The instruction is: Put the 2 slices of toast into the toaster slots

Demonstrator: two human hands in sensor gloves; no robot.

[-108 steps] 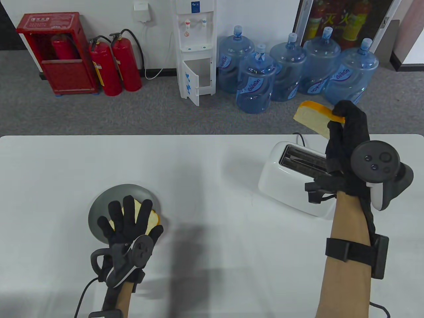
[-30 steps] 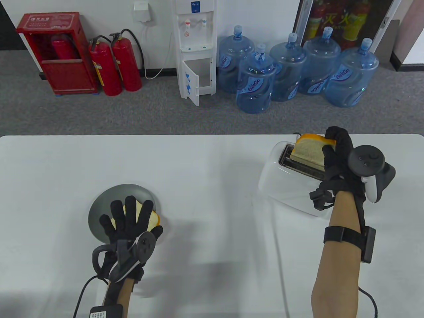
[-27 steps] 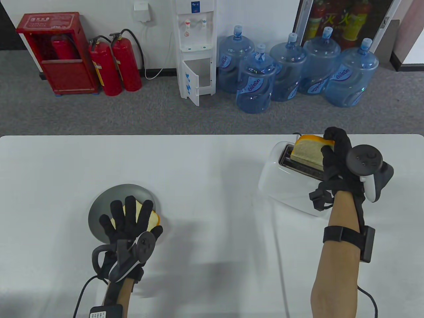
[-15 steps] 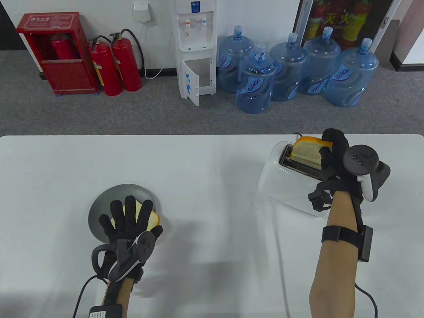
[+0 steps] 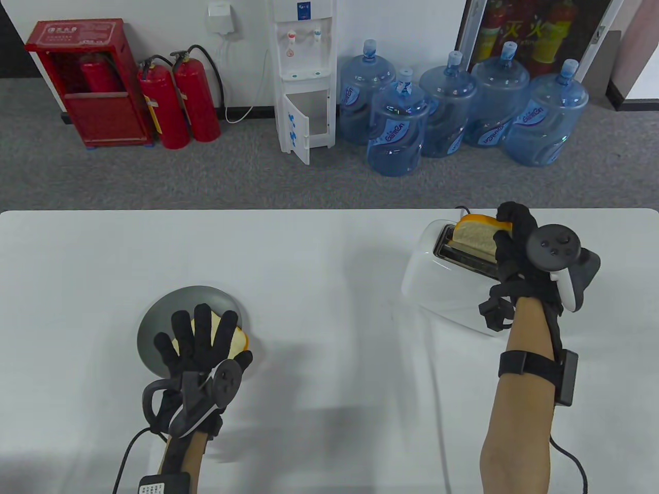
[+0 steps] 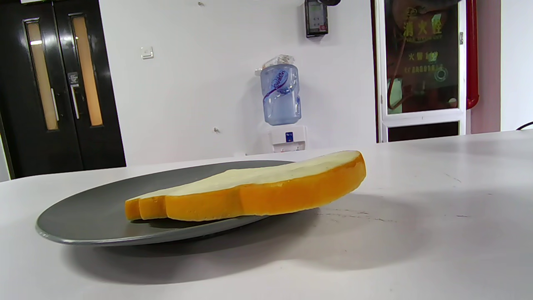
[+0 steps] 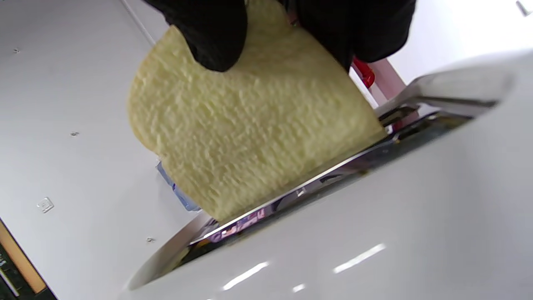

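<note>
A white two-slot toaster [image 5: 443,280] stands at the table's right rear. My right hand [image 5: 505,227] pinches the top edge of a toast slice [image 5: 476,235], which stands upright with its lower edge inside the rear slot. In the right wrist view the slice [image 7: 250,137] dips into the toaster [image 7: 374,237], with gloved fingertips [image 7: 208,37] on its upper part. My left hand [image 5: 201,334] is spread with straight fingers over the second slice [image 5: 238,343], which lies flat on a grey plate [image 5: 154,321]. In the left wrist view that slice [image 6: 258,189] overhangs the plate [image 6: 79,216]; no fingers show there.
The white table [image 5: 329,257] has its far edge just behind the toaster, with a black cord [image 5: 466,211] running off there. On the floor beyond stand water bottles [image 5: 396,128], a dispenser [image 5: 304,77] and red extinguishers [image 5: 180,103].
My right hand brought the slice down from the air above the toaster into the rear slot, then eased slightly lower and leftward. My left hand stayed over the plate.
</note>
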